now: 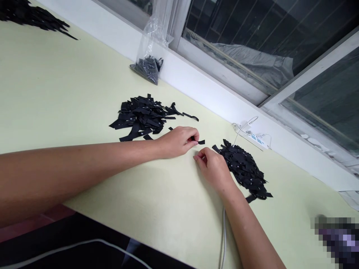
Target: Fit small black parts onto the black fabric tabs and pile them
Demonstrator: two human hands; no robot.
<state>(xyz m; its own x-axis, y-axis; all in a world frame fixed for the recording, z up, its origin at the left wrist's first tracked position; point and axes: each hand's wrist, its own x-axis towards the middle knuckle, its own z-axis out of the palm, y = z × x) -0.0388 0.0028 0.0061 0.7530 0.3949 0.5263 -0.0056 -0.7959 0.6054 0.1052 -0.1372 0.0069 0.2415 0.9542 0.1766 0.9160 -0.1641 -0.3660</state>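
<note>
Between the thumb and fingers of my left hand (179,142) is a short black fabric strip (201,142), its end sticking out to the right. My right hand (211,164) is just right of and below it, thumb and fingertips pinched together; whether anything sits in that pinch is hidden. Behind my left hand lies a loose pile of black strips (143,114), some with small white marks. A second pile of black strips (244,168) spreads beside my right hand and wrist.
A clear plastic bag (148,56) with black pieces inside stands against the white ledge. More black strips (30,16) lie at the far left. A power strip (254,138) rests by the ledge. A white cable (223,235) runs under my right forearm across the pale table (157,201).
</note>
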